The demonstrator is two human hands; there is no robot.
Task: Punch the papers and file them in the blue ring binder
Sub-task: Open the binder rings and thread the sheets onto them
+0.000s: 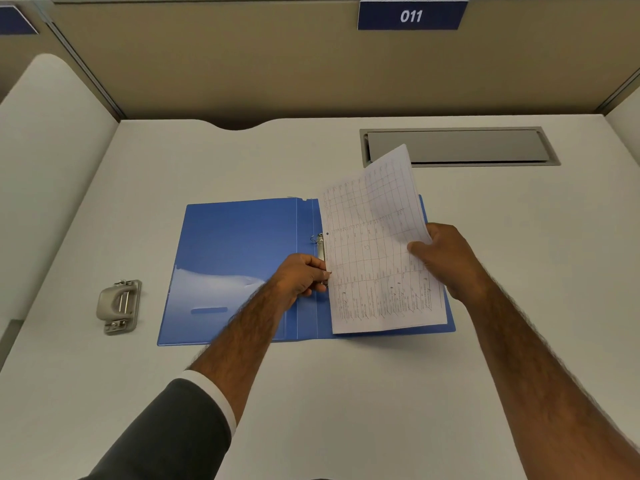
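The blue ring binder [235, 258] lies open on the white desk, its metal rings [318, 242] at the spine. White papers printed with tables [374, 258] rest on the binder's right half, their far right corner lifted and curled. My right hand [446, 258] holds the papers' right edge, thumb on top. My left hand [301, 277] pinches the papers' left edge at the lower ring. A punched hole shows near the upper ring.
A grey hole punch [119, 306] sits on the desk [346, 393] to the left of the binder. A grey cable flap [457, 147] is set into the desk at the back right. Beige partition walls with a blue "011" sign [411, 16] close the desk in.
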